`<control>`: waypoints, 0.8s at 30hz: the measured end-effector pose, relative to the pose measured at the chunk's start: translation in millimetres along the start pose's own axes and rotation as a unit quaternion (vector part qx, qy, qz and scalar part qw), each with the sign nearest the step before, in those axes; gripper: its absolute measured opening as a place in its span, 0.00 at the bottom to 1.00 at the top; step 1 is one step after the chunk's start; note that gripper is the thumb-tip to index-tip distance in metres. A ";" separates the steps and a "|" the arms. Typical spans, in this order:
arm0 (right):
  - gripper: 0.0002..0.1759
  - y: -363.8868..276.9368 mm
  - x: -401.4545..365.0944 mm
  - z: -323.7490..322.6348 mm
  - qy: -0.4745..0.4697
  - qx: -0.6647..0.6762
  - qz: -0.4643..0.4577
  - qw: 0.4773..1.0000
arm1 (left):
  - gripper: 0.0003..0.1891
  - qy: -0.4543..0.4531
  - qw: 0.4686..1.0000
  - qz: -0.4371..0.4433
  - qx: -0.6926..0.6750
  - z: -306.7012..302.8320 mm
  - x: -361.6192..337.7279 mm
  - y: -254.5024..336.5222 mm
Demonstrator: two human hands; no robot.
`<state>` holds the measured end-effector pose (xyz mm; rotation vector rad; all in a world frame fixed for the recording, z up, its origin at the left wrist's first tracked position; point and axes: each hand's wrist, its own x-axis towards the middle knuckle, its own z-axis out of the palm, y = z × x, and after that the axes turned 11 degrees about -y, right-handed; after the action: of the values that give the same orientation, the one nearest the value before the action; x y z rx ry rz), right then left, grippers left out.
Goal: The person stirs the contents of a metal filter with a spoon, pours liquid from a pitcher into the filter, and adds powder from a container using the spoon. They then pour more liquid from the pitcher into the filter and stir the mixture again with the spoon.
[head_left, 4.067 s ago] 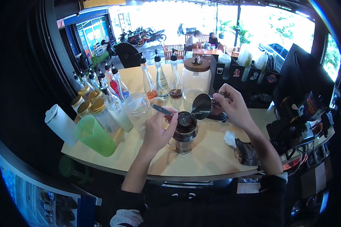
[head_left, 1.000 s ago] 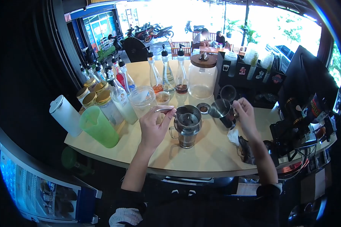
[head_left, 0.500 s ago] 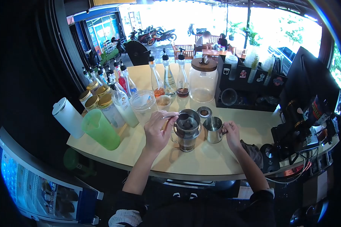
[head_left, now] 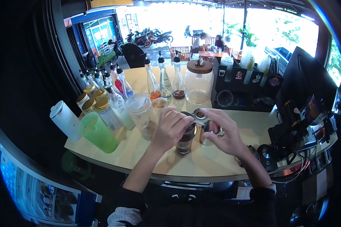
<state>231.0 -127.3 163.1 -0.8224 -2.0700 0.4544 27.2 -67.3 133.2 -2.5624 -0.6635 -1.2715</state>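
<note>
My left hand (head_left: 170,128) pinches the handle of a small metal spoon (head_left: 198,122), which points right over the counter. Its dark bowl lies between the thumb and curved fingers of my right hand (head_left: 225,133), which are spread apart around it. Below the spoon, a metal drip coffee filter (head_left: 186,136) sits on a glass mug (head_left: 184,146), partly covered by my left hand. The steel milk pitcher (head_left: 205,140) stands under my right hand, mostly hidden. Just behind is a small round metal dish (head_left: 199,113) with brown contents.
A clear tub (head_left: 140,117) and a green jug (head_left: 98,132) stand on the left, near gold-lidded jars (head_left: 102,106). Pump bottles (head_left: 163,81) and a wooden-lidded glass jar (head_left: 199,83) line the back. A black cup organizer (head_left: 242,94) and a dark screen (head_left: 303,83) are right.
My right hand has let go of the pitcher handle and moved left and up to the spoon. My left hand has moved right, swinging the spoon's bowl away from above the filter.
</note>
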 end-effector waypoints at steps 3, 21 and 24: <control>0.20 8.8 13.9 11.8 -0.025 -0.039 -0.104 0.993 | 0.09 -0.057 0.998 0.024 0.020 -1.2 2.7 3.1; 0.06 36.9 5.1 42.4 -0.011 0.041 -0.065 0.997 | 0.39 -0.193 0.943 -0.257 -0.084 9.6 -22.0 -23.9; 0.06 39.5 3.2 40.6 -0.017 0.160 -0.046 0.986 | 0.39 -0.169 0.946 -0.249 -0.120 9.5 -21.5 -26.0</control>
<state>211.9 -97.6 118.7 -0.5298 -1.9862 0.7313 10.0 -47.4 110.0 -2.9676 -1.3761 -1.0930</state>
